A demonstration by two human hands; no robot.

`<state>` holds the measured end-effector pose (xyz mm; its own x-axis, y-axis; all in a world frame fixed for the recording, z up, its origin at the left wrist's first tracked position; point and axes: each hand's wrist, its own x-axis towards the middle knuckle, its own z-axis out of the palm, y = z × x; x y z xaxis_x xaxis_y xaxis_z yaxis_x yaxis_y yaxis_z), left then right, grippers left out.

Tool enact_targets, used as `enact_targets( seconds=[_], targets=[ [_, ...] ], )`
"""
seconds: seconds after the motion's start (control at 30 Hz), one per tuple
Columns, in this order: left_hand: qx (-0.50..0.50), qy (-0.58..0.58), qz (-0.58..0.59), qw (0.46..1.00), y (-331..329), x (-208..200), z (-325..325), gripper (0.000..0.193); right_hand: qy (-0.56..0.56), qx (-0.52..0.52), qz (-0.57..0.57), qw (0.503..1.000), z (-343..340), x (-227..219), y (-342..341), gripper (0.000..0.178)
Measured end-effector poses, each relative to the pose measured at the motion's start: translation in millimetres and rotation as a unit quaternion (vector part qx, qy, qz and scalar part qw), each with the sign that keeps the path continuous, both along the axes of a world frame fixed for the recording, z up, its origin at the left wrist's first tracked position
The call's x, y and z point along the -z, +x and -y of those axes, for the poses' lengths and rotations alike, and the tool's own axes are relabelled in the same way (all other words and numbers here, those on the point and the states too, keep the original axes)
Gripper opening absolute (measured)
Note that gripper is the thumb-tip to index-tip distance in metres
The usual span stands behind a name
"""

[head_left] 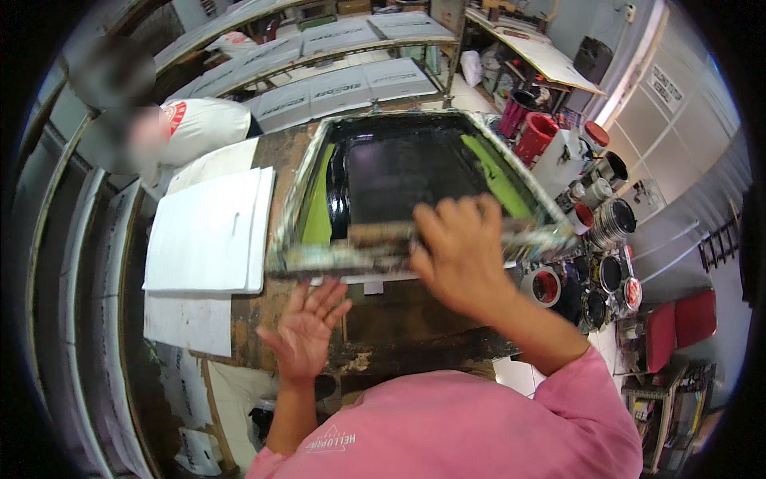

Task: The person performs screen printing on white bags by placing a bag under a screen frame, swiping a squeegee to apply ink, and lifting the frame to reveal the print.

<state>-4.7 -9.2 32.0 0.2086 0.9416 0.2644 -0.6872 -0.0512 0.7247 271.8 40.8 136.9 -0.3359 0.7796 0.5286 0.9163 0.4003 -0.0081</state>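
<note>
A screen printing frame [293, 209] lies on the worktable in front of me, its near edge tilted or blurred by motion. Wet black ink [391, 172] covers the mesh, with lime-green strips [491, 177] along both sides. My right hand [459, 255] is closed over a wooden squeegee [375, 232] at the near end of the frame. Under and just short of the frame's near left edge is my left hand [307, 331], palm up, fingers spread, holding nothing. A small pale piece [373, 287] shows on the table below the frame.
A stack of white sheets [203, 231] lies left of the frame. Several ink pots and cans [613, 219] crowd the right side, with a red container [536, 136] among them. Racks with printed sheets [343, 88] stand behind. Another person [203, 128] in white bends at the far left.
</note>
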Motion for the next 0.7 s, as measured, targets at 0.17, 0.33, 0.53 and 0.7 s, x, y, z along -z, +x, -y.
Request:
enact_targets(
  seconds=[0.17,0.33,0.53,0.7],
  targets=[
    [-0.117,0.07,-0.525,0.84,26.2,1.7,-50.0,0.099,0.113,-0.015,-0.03,0.993,-58.6,-67.9,7.2,0.031],
    [-0.173,0.074,-0.878,0.44,41.9,94.9,-45.2,0.101,0.168,-0.029,-0.047,0.984,-93.4,-99.9,5.5,0.042],
    [-0.17,0.059,-0.841,0.511,49.3,107.6,-50.5,0.111,0.169,-0.02,-0.041,0.985,-115.5,-114.8,12.3,0.043],
    [-0.272,0.116,-0.691,0.66,57.7,50.3,-80.0,0.086,0.135,-0.025,-0.052,0.989,-125.8,-132.2,10.4,0.037]
  ],
)
